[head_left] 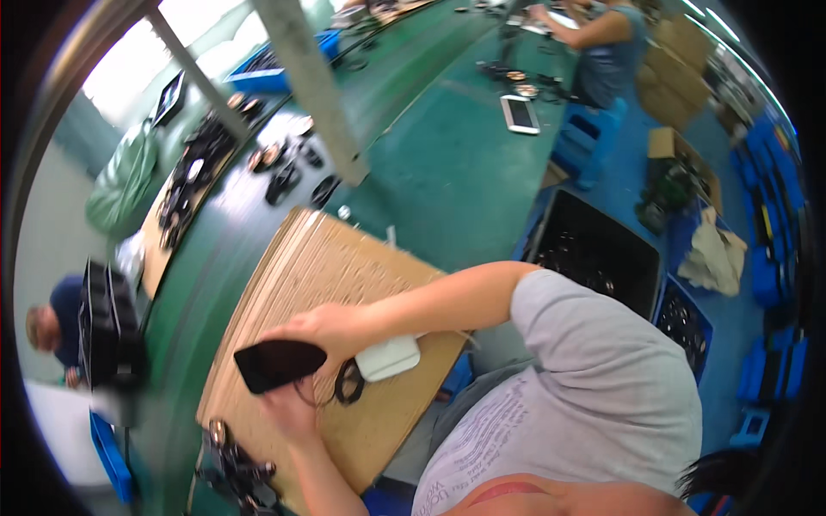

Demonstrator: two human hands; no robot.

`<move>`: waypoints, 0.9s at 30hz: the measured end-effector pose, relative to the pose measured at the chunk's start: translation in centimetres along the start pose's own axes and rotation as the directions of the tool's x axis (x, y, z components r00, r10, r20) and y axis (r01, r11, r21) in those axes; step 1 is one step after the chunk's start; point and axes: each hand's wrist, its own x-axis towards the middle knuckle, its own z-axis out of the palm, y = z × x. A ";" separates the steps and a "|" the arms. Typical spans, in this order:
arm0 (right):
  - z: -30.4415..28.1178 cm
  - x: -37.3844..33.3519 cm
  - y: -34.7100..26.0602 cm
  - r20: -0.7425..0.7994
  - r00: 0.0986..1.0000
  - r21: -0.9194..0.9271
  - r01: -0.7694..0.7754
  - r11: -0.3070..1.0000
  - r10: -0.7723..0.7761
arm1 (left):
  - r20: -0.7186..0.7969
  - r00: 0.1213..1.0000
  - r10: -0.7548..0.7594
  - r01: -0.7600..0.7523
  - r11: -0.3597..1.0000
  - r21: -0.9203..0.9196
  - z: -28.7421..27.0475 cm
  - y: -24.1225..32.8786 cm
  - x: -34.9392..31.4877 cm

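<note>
A smooth black flat piece (280, 364), squared at one end and rounded at the other, is held above a cardboard sheet (379, 439). I cannot make out its exact kind. My right hand (323, 331) closes on it from the far side, the arm reaching across from the right. From the near side my left hand (292, 411) grips it too; its fingers are partly hidden behind the piece. Close to my right wrist, a white flat case (389, 358) with rounded corners lies on the cardboard, beside a black ring-shaped coil (348, 382).
Black parts with copper-coloured rings (237, 471) sit at the cardboard's near left corner. A metal post (310, 86) rises beyond it from the green bench (447, 198). A white phone (520, 114) lies farther off. A black bin (594, 249) stands right; co-workers sit left and far right.
</note>
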 end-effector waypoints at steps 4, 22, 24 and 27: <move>-0.2 -0.7 -0.1 -0.019 0.999 -0.059 0.046 0.997 -0.047 | -0.082 0.996 -0.016 0.015 1.000 -0.009 -1.5 -0.2 -0.2; -1.3 0.4 -1.0 0.232 0.972 -0.079 -0.030 0.996 0.047 | -0.067 0.990 -0.128 0.131 0.991 0.037 -0.3 0.5 0.6; -0.9 0.2 -0.5 0.195 0.981 -0.111 0.010 0.994 0.012 | -0.074 0.991 -0.111 0.113 0.993 0.021 -0.5 0.4 0.6; -1.5 -0.2 0.0 0.134 0.991 -0.159 0.028 0.987 -0.007 | -0.065 0.990 -0.123 0.124 0.992 0.009 -0.5 -0.3 1.1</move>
